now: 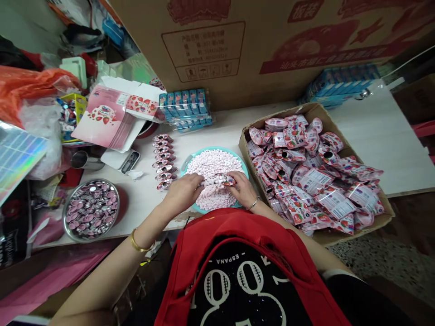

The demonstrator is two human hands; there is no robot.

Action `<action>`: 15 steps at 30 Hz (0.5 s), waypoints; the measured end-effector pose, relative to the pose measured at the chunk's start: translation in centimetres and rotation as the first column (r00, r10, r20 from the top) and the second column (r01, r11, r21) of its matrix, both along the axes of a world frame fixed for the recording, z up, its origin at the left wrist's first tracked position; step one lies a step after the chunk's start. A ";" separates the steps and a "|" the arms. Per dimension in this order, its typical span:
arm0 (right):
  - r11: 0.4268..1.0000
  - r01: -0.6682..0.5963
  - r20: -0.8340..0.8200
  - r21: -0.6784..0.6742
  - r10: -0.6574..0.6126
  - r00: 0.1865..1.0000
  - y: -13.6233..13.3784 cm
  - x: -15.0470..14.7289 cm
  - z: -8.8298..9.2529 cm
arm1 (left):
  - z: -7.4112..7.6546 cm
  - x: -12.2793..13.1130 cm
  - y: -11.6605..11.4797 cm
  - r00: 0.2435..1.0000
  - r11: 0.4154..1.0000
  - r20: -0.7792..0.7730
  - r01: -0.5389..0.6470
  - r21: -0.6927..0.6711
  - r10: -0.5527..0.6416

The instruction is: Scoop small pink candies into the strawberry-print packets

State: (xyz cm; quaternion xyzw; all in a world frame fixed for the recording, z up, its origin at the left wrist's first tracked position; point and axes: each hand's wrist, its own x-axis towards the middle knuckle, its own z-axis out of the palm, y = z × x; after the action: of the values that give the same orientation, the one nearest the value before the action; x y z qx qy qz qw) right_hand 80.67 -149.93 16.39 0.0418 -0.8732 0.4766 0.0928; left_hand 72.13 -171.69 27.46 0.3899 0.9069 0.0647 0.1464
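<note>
A turquoise basin (pixel 186 165) full of small pale pink candies (pixel 217 199) sits in front of me. Over it, my right hand (pixel 243 188) grips a small pink strawberry-print packet (pixel 227 179) by its right end, with its opening turned up. Facing it from the left, my left hand (pixel 185 190) has its fingers closed close to the candies beside the packet. What those fingers hold, if anything, I cannot make out. Left of the basin stands a row of similar packets (pixel 164 163) with dark openings on top.
An open cardboard box (pixel 243 144) heaped with packets stands right. At left sit a steel bowl (pixel 117 199) of pink-and-silver caps, a metal cup (pixel 81 160), a small scale (pixel 117 158) and printed pink cartons (pixel 102 115). Blue boxes (pixel 183 108) and a large carton (pixel 210 54) stand behind.
</note>
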 end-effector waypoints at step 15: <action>0.953 0.016 0.056 -0.302 0.001 0.998 -1.4 0.0 0.2 | 4.5 -0.3 1.7 0.997 0.998 -0.068 0.046 -0.034 -0.048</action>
State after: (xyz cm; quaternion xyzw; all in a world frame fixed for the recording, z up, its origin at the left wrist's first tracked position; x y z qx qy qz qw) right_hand 80.68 -151.35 16.58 0.0107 -0.7923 0.6053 0.0758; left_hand 71.79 -170.03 32.00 0.4106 0.9029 0.0331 0.1231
